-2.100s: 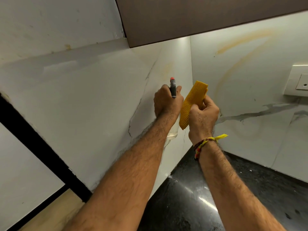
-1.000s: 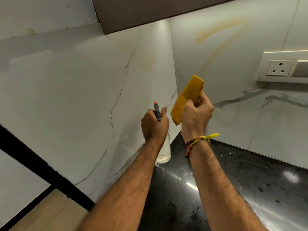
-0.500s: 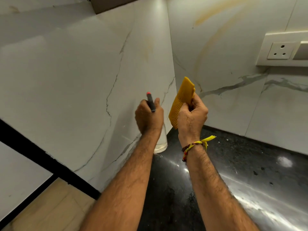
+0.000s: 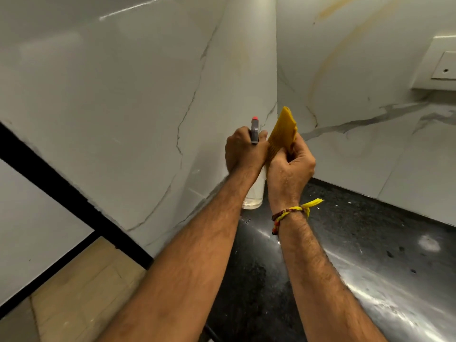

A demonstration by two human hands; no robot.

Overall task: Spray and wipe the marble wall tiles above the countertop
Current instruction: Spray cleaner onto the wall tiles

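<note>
Two bare forearms reach forward into the corner where two white marble walls meet above a glossy black speckled stone tabletop (image 4: pixel 370 243). The left hand (image 4: pixel 243 151) is wrapped around the neck of a clear plastic spray bottle (image 4: pixel 254 193), its fingers curled tight and out of sight on the far side. The bottle's grey nozzle with a red tip (image 4: pixel 255 128) rises above the knuckles and points at the left marble wall tile (image 4: pixel 123 95), which carries thin dark veins. The bottle's clear base shows below the wrist, close above the tabletop at the corner; whether it touches the surface cannot be told.

Just beside it, touching the left hand, the right hand (image 4: pixel 288 174) pinches a folded yellow ribbed cloth (image 4: pixel 283 132) between thumb and curled fingers, the cloth standing upright above the fist. A braided yellow and red thread bracelet (image 4: pixel 291 213) circles the right wrist.

The right marble wall tile (image 4: pixel 357 144) shows grey veining and a faint yellowish arc. A white wall socket plate (image 4: pixel 441 65) sits at the upper right edge. At lower left, a black frame strip (image 4: pixel 49 183) and pale wooden floor (image 4: pixel 74 292) appear.
</note>
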